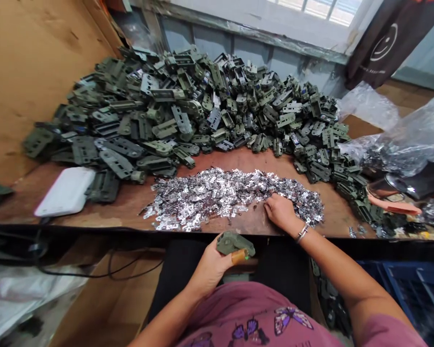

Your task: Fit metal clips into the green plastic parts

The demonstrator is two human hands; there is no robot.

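Note:
My left hand (210,267) is wrapped round a dark green housing (234,243), held above my lap just off the table's front edge; its thumb has a tan covering. At the right part of a heap of small shiny metal pieces (217,193), my right hand (279,211) has its fingers pinched together at the heap's near edge. Whatever those fingertips hold is too small to make out. Behind the heap rises a large pile of similar green housings (181,118).
On the brown table (104,212), a white box (65,192) with a cable lies at the left. Clear plastic bags (408,135) and an orange-handled tool (394,202) are at the right. A cardboard sheet (39,72) stands at the left, and a blue crate (408,294) is low at the right.

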